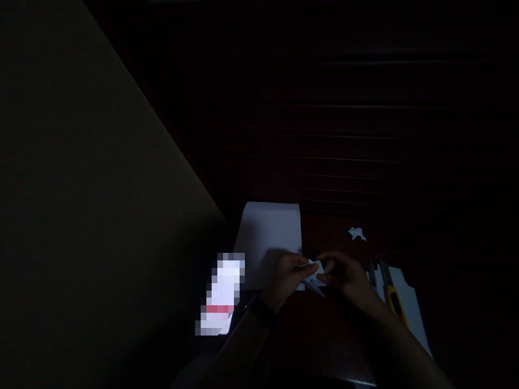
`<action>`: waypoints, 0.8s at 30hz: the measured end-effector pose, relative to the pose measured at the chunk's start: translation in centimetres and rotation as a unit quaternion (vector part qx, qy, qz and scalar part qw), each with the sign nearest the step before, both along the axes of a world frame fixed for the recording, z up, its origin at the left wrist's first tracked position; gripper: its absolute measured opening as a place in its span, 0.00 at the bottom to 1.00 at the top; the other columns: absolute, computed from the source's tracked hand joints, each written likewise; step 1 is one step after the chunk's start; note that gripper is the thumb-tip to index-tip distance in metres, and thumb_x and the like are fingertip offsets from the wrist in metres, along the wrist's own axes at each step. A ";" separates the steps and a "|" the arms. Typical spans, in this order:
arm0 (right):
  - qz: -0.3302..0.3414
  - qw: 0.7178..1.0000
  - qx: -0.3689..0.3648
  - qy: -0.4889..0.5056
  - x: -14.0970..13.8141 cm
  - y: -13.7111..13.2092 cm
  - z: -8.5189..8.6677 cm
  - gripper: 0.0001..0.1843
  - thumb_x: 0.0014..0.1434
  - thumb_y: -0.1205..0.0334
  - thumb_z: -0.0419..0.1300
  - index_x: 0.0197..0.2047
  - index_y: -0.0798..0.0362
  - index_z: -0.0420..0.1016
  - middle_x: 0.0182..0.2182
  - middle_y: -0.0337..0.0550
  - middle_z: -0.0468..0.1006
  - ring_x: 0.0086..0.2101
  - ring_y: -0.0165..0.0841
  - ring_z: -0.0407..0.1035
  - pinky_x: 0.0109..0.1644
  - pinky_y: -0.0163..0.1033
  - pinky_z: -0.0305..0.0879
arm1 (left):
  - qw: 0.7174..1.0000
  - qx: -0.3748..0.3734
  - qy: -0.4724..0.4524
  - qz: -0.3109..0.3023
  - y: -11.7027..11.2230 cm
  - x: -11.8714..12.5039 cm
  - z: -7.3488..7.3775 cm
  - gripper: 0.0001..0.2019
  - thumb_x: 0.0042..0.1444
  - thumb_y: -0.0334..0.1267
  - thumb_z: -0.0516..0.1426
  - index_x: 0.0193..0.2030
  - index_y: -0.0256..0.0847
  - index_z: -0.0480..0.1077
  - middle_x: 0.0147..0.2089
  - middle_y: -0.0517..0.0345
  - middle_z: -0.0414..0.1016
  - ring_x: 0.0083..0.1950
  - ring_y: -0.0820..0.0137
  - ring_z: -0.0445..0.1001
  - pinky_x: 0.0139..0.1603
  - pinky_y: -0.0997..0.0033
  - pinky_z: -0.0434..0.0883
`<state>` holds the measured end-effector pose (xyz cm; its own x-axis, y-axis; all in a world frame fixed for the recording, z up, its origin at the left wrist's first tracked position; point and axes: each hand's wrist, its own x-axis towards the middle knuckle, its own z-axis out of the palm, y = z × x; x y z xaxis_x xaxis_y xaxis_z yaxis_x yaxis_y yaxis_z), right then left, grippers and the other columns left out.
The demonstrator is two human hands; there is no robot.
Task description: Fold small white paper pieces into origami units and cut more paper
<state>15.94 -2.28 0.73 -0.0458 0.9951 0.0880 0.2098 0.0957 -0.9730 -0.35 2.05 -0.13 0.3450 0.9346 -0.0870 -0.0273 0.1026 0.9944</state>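
A small piece of folded white paper (314, 274) is pinched between my two hands, with a pointed flap sticking out below the fingers. My left hand (287, 274) grips it from the left, thumb on top; a dark band circles that wrist. From the right, my right hand (344, 275) closes thumb and fingers on its other edge. Part of the folded shape is hidden behind the fingertips. Beyond the hands, a small folded paper figure (357, 233) lies on the dark wooden surface.
White paper sheets (270, 229) lie behind my left hand. A lit, blurred-out screen (222, 292) glows at the left. To the right, a yellow utility knife (394, 302) rests on more white paper (413, 308). A pale wall (101, 189) rises at the left; the room is dim.
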 end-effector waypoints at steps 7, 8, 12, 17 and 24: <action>-0.065 0.990 -0.046 0.116 0.2 0.4 -0.6 0.25 0.44 0.59 0.68 0.47 0.51 0.70 0.22 0.33 0.68 0.24 0.30 0.64 0.28 0.35 0.60 | 0.992 -0.076 -0.085 -0.050 -0.5 -1.2 2.5 0.17 0.51 0.48 0.58 0.40 0.36 0.72 0.37 0.52 0.74 0.37 0.66 0.74 0.38 0.66 0.72; -0.077 0.986 -0.052 0.137 0.2 0.4 -0.7 0.26 0.44 0.58 0.68 0.47 0.51 0.70 0.22 0.33 0.68 0.23 0.29 0.64 0.28 0.35 0.60 | 0.991 -0.076 -0.098 -0.055 -0.6 -1.3 2.5 0.16 0.51 0.47 0.59 0.40 0.36 0.72 0.38 0.51 0.75 0.39 0.65 0.74 0.40 0.64 0.73; -0.084 0.977 -0.063 0.186 0.2 0.3 -0.5 0.25 0.44 0.57 0.69 0.46 0.52 0.71 0.24 0.35 0.68 0.24 0.30 0.65 0.28 0.35 0.61 | 0.994 -0.053 -0.084 -0.046 -0.7 -0.9 1.6 0.15 0.46 0.41 0.63 0.38 0.33 0.72 0.39 0.48 0.75 0.39 0.64 0.74 0.38 0.65 0.73; -0.071 0.990 -0.041 0.114 0.2 0.3 -0.4 0.20 0.45 0.58 0.68 0.43 0.51 0.73 0.28 0.37 0.70 0.29 0.31 0.66 0.32 0.35 0.62 | 0.999 -0.013 -0.012 -0.036 -0.3 -0.4 0.2 0.13 0.41 0.39 0.65 0.32 0.33 0.72 0.31 0.52 0.74 0.31 0.68 0.73 0.29 0.72 0.70; -0.114 0.988 -0.014 0.099 -0.6 0.2 -1.0 0.18 0.45 0.62 0.67 0.41 0.50 0.71 0.23 0.32 0.64 0.23 0.27 0.61 0.25 0.32 0.58 | 0.995 0.030 -0.011 -0.096 -0.8 -0.6 0.9 0.11 0.46 0.39 0.63 0.33 0.34 0.73 0.29 0.55 0.74 0.30 0.71 0.72 0.28 0.76 0.65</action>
<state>15.32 -2.07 -0.23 0.1951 0.9797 0.0457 0.0288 0.0408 -0.9988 -0.92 1.27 0.76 0.5190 0.8544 -0.0241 -0.0338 0.0487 0.9982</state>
